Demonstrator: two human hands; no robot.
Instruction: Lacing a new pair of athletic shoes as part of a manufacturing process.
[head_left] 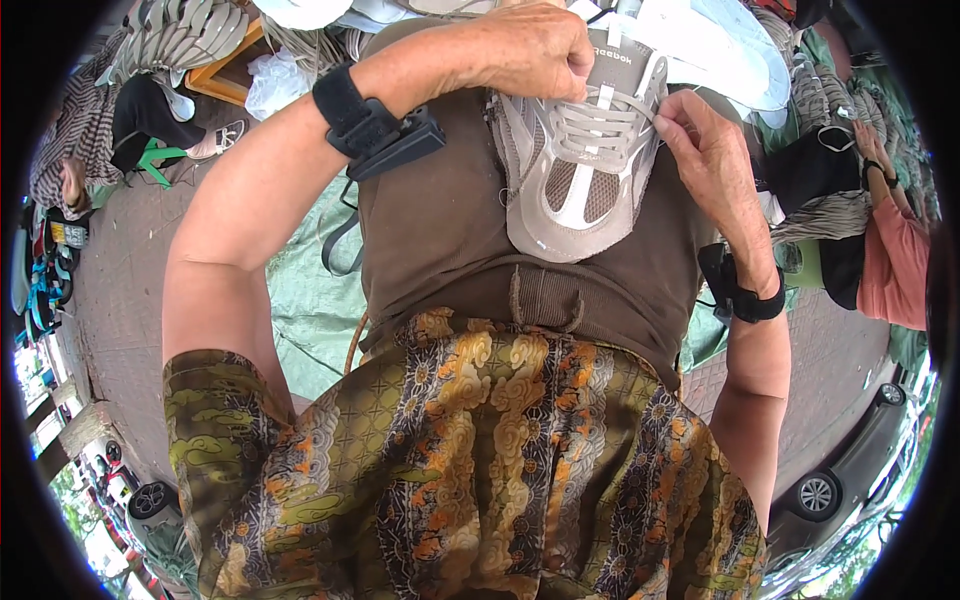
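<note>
Grey-beige mesh sneaker on your brown-trousered lap; open room left.
Lies between your left hand and right hand, both pinching its pale laces.

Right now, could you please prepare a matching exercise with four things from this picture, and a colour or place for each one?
1. shoe
2. stool
3. trousers
4. left hand

A. brown
B. at the laces
C. green
D. greyish beige

Right pairs: 1-D, 2-C, 3-A, 4-B
</note>
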